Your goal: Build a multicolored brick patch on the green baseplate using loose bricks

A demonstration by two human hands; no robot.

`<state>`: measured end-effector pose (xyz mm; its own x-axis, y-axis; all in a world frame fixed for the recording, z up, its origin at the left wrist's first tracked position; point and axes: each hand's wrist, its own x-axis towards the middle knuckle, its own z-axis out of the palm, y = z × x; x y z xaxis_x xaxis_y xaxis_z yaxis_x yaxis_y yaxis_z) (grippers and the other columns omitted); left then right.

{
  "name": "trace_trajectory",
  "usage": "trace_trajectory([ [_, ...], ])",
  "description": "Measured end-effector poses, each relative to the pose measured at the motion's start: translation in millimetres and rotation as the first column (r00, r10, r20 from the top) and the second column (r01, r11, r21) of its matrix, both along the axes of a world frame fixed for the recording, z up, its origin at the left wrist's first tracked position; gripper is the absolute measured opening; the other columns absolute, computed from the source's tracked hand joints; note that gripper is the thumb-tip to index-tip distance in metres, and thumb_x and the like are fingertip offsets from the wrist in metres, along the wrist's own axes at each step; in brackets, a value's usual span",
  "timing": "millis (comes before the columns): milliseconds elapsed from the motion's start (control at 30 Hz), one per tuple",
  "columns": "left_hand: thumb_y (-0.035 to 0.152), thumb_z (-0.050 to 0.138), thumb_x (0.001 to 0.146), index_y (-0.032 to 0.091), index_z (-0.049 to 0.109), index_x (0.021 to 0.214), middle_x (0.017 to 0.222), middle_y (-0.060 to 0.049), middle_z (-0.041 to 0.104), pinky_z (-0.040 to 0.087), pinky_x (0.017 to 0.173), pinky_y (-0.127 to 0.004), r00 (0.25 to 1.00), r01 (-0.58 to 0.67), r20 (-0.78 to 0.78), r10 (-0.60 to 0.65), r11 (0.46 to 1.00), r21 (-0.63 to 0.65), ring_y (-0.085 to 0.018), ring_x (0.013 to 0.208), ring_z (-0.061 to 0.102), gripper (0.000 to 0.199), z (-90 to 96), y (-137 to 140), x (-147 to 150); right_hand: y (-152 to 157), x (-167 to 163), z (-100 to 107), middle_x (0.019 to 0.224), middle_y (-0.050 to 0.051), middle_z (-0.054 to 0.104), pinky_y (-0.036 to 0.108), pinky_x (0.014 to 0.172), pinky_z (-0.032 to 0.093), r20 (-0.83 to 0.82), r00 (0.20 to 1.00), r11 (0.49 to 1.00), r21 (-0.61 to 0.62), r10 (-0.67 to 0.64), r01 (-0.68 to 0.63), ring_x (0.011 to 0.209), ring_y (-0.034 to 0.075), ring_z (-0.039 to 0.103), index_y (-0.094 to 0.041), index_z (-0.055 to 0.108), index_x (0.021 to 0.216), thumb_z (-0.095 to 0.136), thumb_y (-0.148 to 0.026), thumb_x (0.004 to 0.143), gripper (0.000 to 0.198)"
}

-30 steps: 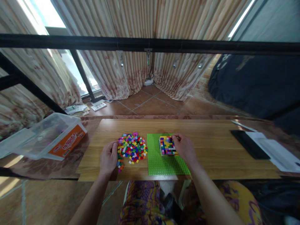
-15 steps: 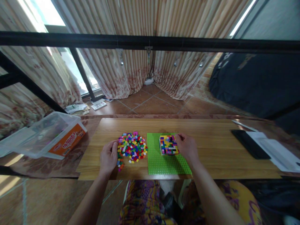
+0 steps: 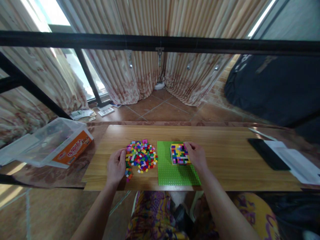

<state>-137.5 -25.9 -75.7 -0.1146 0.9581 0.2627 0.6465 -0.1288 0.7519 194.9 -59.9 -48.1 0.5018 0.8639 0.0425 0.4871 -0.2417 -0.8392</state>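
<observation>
A block of stacked multicoloured toy bricks (image 3: 179,154) stands on the green baseplate (image 3: 172,176). My right hand (image 3: 196,156) is at the far right corner of that block, thumb and fingers pinched together. Whatever is between those fingertips is too small or hidden to name. To the left of the plate lies a loose pile of small coloured bricks (image 3: 142,156). My left hand (image 3: 116,166) rests against the left side of this pile, fingers curled closed. What it holds, if anything, is hidden.
All this sits on a wooden table (image 3: 225,146). A clear plastic bin (image 3: 60,140) with an orange label stands left of it. On the right lie a black flat object (image 3: 268,154) and white papers (image 3: 295,160). A dark metal bar (image 3: 160,43) crosses ahead.
My right hand has shifted a little to the left, its fingertips now over the far right corner of the brick block. The left hand has stayed by the pile.
</observation>
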Motion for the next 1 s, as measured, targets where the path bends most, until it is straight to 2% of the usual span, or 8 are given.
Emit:
trace_trajectory([
  [200, 0.045, 0.040, 0.091, 0.018, 0.071, 0.101, 0.103, -0.009, 0.073, 0.049, 0.093, -0.038, 1.000, 0.004, -0.010, -0.004, 1.000, -0.003, -0.024, 0.099, 0.065, 0.043, 2.9, -0.5, 0.8, -0.4, -0.1, -2.2, 0.082, 0.007, 0.072, 0.029, 0.071, 0.044, -0.055, 0.998, 0.999, 0.035, 0.033, -0.031, 0.076, 0.020, 0.062, -0.014, 0.073, 0.087, 0.049, -0.051, 0.081, 0.045],
  [433, 0.046, 0.040, 0.091, 0.019, 0.072, 0.100, 0.104, -0.009, 0.073, 0.048, 0.093, -0.038, 1.000, -0.003, -0.016, 0.003, 1.000, -0.012, -0.024, 0.100, 0.065, 0.042, 5.3, -1.8, 2.4, 0.0, -1.7, -2.7, 0.085, 0.009, 0.072, 0.030, 0.075, 0.044, 0.030, 0.998, 0.999, 0.026, 0.047, -0.048, 0.080, 0.020, 0.061, -0.015, 0.072, 0.087, 0.044, -0.050, 0.082, 0.045],
  [700, 0.044, 0.039, 0.092, 0.017, 0.072, 0.100, 0.104, -0.010, 0.073, 0.048, 0.092, -0.038, 1.000, 0.007, -0.019, -0.007, 1.000, -0.002, -0.025, 0.100, 0.065, 0.043, 7.1, -2.1, 3.4, 1.4, -0.7, 1.2, 0.079, 0.006, 0.072, 0.029, 0.071, 0.044, -0.003, 0.999, 0.997, 0.050, 0.051, -0.051, 0.075, 0.019, 0.061, -0.015, 0.072, 0.081, 0.050, -0.047, 0.079, 0.040],
  [833, 0.042, 0.038, 0.093, 0.018, 0.072, 0.098, 0.101, -0.010, 0.073, 0.048, 0.092, -0.037, 1.000, 0.010, -0.011, -0.010, 1.000, 0.004, -0.024, 0.099, 0.065, 0.042, 6.2, -1.9, 4.0, -3.1, 2.8, -1.1, 0.082, 0.010, 0.072, 0.031, 0.070, 0.047, -0.043, 0.999, 0.997, 0.073, -0.030, 0.033, 0.076, 0.021, 0.063, -0.010, 0.072, 0.092, 0.049, -0.051, 0.080, 0.048],
  [933, 0.043, 0.039, 0.093, 0.017, 0.072, 0.098, 0.100, -0.010, 0.073, 0.048, 0.092, -0.037, 1.000, 0.014, -0.004, -0.014, 1.000, 0.013, -0.024, 0.099, 0.065, 0.042, 6.1, -3.1, 4.7, -13.5, -6.2, 6.8, 0.090, 0.013, 0.072, 0.033, 0.072, 0.048, -0.066, 0.989, 0.976, 0.167, -0.132, 0.141, 0.080, 0.022, 0.064, -0.009, 0.068, 0.102, 0.048, -0.051, 0.083, 0.050],
  [1000, 0.043, 0.039, 0.093, 0.017, 0.072, 0.098, 0.100, -0.010, 0.073, 0.049, 0.091, -0.037, 1.000, 0.016, -0.001, -0.016, 1.000, 0.014, -0.023, 0.098, 0.065, 0.042, 6.6, -4.2, 5.5, -23.1, -23.5, 17.4, 0.093, 0.012, 0.071, 0.033, 0.073, 0.049, -0.055, 0.991, 0.961, 0.243, -0.121, 0.131, 0.081, 0.021, 0.064, -0.012, 0.068, 0.103, 0.048, -0.048, 0.085, 0.044],
])
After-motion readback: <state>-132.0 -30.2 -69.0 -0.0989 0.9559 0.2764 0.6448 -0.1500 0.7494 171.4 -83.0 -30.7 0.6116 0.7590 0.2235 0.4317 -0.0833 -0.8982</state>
